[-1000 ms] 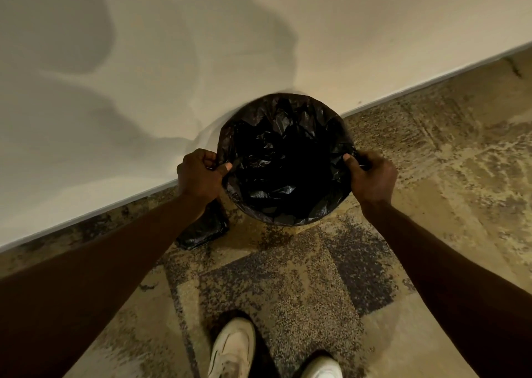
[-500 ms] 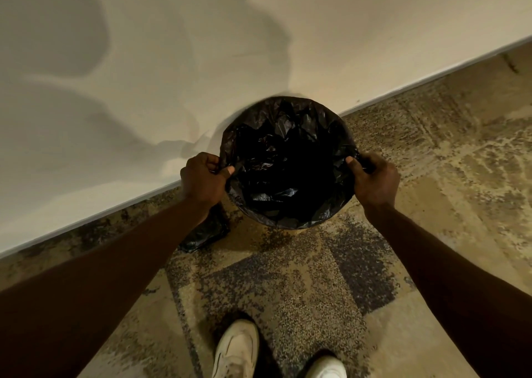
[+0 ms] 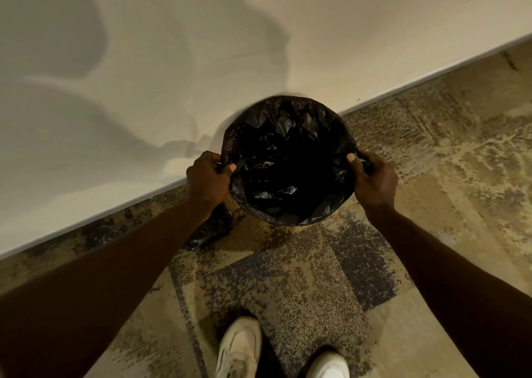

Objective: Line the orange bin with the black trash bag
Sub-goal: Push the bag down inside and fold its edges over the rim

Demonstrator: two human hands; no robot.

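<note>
The black trash bag [image 3: 288, 135] is spread over a round bin standing on the floor against the wall. Its plastic covers the whole rim and hangs crumpled into the dark inside, so none of the bin's orange shows. My left hand [image 3: 208, 177] pinches the bag at the rim's left side, thumb inside. On the right side of the rim my right hand [image 3: 372, 180] grips the bag the same way.
A pale wall [image 3: 172, 60] rises directly behind the bin. Another crumpled piece of black plastic [image 3: 210, 230] lies on the speckled carpet [image 3: 288, 276] under my left wrist. My two white shoes [image 3: 240, 349] stand at the bottom of the view.
Both hands have stayed on the bag at the rim's sides; my thumbs sit slightly further in. The view has shifted a little.
</note>
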